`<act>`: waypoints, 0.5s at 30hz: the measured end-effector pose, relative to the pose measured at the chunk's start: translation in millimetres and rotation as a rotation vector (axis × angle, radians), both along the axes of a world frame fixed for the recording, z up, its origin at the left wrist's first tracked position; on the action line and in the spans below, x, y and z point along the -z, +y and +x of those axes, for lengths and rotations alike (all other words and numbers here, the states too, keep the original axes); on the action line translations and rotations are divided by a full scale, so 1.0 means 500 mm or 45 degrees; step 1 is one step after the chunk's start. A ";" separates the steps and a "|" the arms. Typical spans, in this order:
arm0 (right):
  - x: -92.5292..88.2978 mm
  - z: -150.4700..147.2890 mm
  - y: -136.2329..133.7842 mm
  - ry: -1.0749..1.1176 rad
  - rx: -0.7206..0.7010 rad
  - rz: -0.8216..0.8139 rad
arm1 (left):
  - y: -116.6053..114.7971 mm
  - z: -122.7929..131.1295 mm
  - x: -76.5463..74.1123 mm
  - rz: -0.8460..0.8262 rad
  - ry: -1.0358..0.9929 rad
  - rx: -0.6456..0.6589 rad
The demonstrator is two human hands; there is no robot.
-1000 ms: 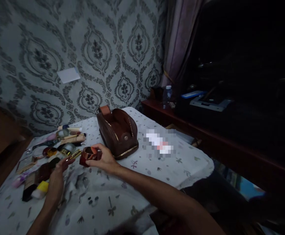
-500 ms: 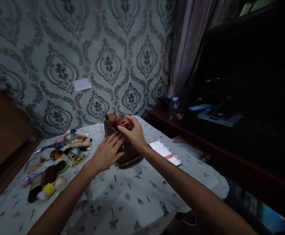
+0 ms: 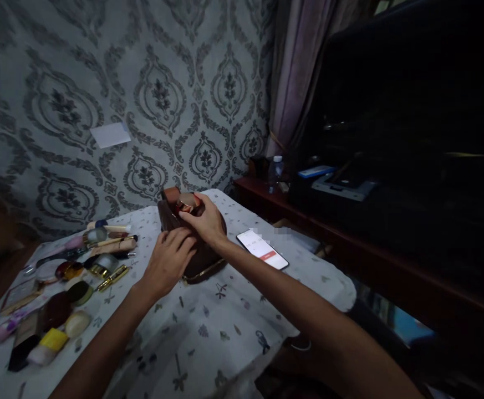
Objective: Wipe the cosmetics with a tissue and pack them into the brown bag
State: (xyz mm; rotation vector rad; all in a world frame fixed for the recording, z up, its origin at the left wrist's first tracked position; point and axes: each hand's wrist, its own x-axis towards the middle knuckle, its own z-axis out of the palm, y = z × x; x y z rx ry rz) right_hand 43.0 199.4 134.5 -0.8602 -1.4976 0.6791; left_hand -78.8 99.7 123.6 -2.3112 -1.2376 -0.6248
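A brown leather-like bag (image 3: pixel 200 256) stands on the cloth-covered table, a gold-coloured trim along its lower edge. My right hand (image 3: pixel 206 223) is closed on a small round container (image 3: pixel 188 203) with a shiny gold top and reddish side, held over the upper part of the bag. Against the bag's near left side lies my left hand (image 3: pixel 170 259), fingers bent and gripping it; its fingertips are partly hidden. Left of the bag lie several cosmetics, among them a gold tube (image 3: pixel 113 278), a dark green-lidded jar (image 3: pixel 79 292) and a yellow-capped item (image 3: pixel 54 339).
A lit phone (image 3: pixel 262 250) lies right of the bag on the patterned tablecloth (image 3: pixel 208 354). Beyond the table's right edge runs a dark red ledge (image 3: pixel 248 185) with a plastic bottle (image 3: pixel 275 173). Patterned wallpaper (image 3: pixel 158 94) rises behind.
The view has swung right, so everything sits further left. My left fingers have bent more against the bag. The container in my right hand has tilted, showing more of its gold top.
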 end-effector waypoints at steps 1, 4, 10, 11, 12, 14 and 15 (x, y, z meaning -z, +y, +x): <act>0.001 -0.002 -0.019 0.064 0.015 0.029 | -0.010 -0.012 0.009 0.037 -0.067 0.028; 0.005 -0.010 -0.072 0.217 -0.046 0.116 | -0.048 -0.071 0.042 0.090 -0.167 0.006; 0.014 -0.014 -0.097 0.195 -0.222 0.123 | -0.134 -0.249 0.155 -0.138 -0.056 -0.304; 0.013 -0.012 -0.090 0.202 -0.205 0.093 | -0.150 -0.272 0.175 -0.160 -0.059 -0.350; 0.011 -0.011 -0.080 0.209 -0.175 0.069 | -0.166 -0.291 0.194 -0.190 -0.068 -0.392; 0.005 -0.007 -0.056 0.211 -0.091 0.042 | -0.195 -0.315 0.226 -0.300 -0.094 -0.466; 0.002 -0.005 -0.042 0.197 -0.054 0.037 | -0.208 -0.321 0.237 -0.330 -0.114 -0.487</act>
